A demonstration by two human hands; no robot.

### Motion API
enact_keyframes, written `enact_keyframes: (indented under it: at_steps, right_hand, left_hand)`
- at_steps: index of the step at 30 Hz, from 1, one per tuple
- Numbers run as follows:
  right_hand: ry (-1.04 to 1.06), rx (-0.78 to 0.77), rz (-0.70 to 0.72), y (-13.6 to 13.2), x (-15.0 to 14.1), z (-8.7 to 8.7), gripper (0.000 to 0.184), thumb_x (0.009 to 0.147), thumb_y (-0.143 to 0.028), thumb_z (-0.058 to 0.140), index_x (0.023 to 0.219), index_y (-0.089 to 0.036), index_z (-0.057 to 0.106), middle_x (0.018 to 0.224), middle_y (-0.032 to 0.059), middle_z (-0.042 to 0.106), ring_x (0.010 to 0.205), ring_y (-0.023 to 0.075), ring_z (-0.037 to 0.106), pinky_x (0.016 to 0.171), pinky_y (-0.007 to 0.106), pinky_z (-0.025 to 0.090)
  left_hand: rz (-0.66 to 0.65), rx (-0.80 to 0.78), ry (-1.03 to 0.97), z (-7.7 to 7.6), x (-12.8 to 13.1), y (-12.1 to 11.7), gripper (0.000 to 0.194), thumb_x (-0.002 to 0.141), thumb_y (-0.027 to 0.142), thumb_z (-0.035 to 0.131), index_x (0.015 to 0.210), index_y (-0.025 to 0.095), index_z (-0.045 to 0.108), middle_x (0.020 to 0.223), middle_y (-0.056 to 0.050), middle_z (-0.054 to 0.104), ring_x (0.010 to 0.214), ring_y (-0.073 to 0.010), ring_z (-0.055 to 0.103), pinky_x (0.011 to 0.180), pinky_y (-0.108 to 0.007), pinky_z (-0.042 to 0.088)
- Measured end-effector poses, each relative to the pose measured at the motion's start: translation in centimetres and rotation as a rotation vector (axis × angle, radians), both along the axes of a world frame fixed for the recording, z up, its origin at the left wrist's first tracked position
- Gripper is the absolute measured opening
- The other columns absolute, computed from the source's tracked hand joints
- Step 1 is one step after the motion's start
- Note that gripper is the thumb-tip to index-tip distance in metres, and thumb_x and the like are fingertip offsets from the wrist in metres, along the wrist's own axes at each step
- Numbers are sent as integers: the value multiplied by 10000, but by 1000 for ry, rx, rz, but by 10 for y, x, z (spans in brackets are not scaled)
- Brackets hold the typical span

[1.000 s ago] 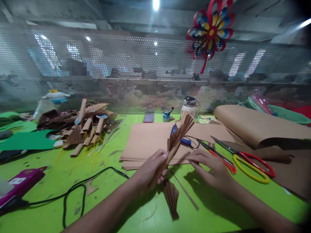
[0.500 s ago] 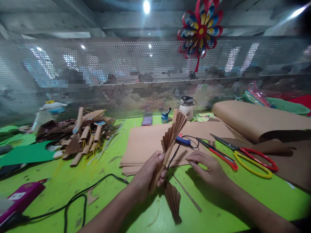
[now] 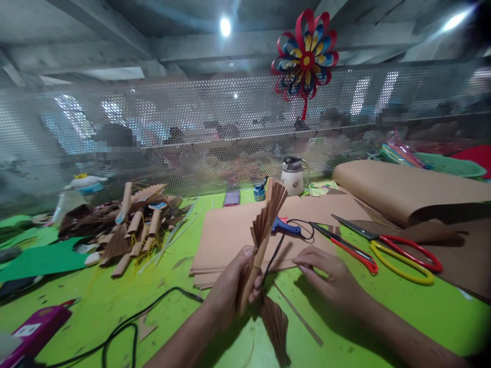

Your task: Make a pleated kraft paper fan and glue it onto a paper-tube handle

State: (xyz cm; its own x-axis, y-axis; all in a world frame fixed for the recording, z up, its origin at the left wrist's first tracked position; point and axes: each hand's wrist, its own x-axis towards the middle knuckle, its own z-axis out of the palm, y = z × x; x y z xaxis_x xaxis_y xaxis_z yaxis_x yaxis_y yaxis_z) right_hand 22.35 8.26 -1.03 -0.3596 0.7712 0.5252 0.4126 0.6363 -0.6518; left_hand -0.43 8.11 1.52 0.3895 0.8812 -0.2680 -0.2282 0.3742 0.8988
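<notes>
"What fills our left hand (image 3: 233, 278)?"
"We're gripping a tilted, rolled paper tube (image 3: 256, 272), a sharply pleated fan (image 3: 271, 208) at its upper end."
"Our right hand (image 3: 332, 273)?"
"Apart, fingers curled; we can't tell if they pinch anything. Smooth brown sheets (image 3: 222, 230) lie beyond."

Light: overhead, mod. bright; ceiling lamp (image 3: 225, 26) w/ glare, top ctr.; 2nd lamp (image 3: 454, 20), streaked, upper R. Shadows: soft, on surface (image 3: 337, 340) below right hand (image 3: 330, 271). Bkgd.: dim, hazy, pixelated patches. Edges: wide-angle stretch, blurred; far R dark.
</notes>
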Motion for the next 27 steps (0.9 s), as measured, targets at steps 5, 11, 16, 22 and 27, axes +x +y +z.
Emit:
enact_keyframes:
  at_steps: [5, 11, 16, 22, 27]
  right_hand:
    - [-2, -38, -3, -3, -2, 2, 202, 889, -128, 475, 977, -177, 650, 878, 67, 625, 820, 179, 598, 742, 331, 508]
    - [-7, -77, -10, -4, -2, 1, 202, 890, -124, 475, 974, -186, 648, 893, 63, 618, 830, 179, 584, 752, 333, 495]
    - [-11, -93, -13, -5, -2, 1, 212, 884, -114, 480, 987, -194, 647, 895, 59, 620, 834, 175, 585, 763, 333, 490]
    - [-37, -56, -17, -3, -2, 0, 208, 882, -114, 481, 987, -185, 646, 886, 64, 626, 822, 179, 588, 738, 337, 493]
    - [-48, -15, -19, -2, 0, 0, 197, 894, -132, 471, 979, -182, 641, 882, 72, 629, 818, 183, 597, 733, 340, 507]
  left_hand:
    - [27, -18, -40, 0, 0, 0, 379, 883, 562, 382, 766, 201, 379, 553, 42, 451, 430, -74, 397, 454, -198, 305]
    - [9, 41, -32, 1, 0, -1, 304, 893, 510, 415, 814, 222, 355, 566, 54, 464, 426, -68, 398, 441, -183, 276]
    - [16, 66, -23, 3, 0, -1, 309, 903, 509, 391, 801, 221, 346, 558, 62, 446, 414, -60, 368, 433, -178, 271]
    - [21, 119, 15, 3, -1, -1, 291, 913, 482, 386, 797, 216, 360, 555, 65, 443, 414, -57, 350, 431, -176, 271]
    - [31, 99, -12, 4, 0, -1, 292, 907, 488, 394, 801, 219, 357, 546, 70, 437, 407, -57, 344, 424, -168, 259]
